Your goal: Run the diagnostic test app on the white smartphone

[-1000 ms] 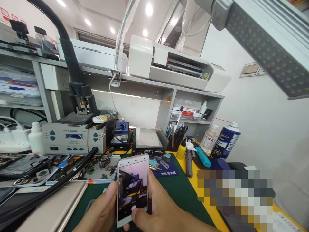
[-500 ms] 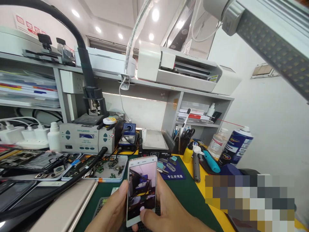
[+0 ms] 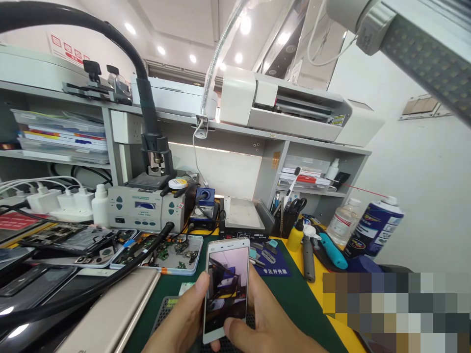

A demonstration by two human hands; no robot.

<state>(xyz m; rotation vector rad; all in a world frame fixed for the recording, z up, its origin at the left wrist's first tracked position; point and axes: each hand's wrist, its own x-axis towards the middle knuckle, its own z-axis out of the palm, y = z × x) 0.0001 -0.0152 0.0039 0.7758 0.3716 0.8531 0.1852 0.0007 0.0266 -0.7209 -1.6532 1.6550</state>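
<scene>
A white smartphone (image 3: 226,290) stands tilted up between my two hands, low in the middle of the view. Its screen shows a camera picture of the bench. My left hand (image 3: 183,314) grips the phone's left edge, thumb along the side. On the other side my right hand (image 3: 265,314) wraps the right edge, its thumb over the bottom of the screen. Beneath the hands lie a green mat (image 3: 287,306) and a dark perforated plate (image 3: 162,310), partly hidden.
A tray of circuit boards (image 3: 198,255) and a gold phone shell (image 3: 106,314) lie to the left, crossed by a black hose (image 3: 147,250). Behind stands a grey rework station (image 3: 145,208). A spray can (image 3: 375,228) and a screwdriver-like tool (image 3: 308,257) are at right.
The whole scene has shifted slightly to the right in view. The bright round button near the bottom of the phone's screen no longer shows. Both hands keep the same hold.
</scene>
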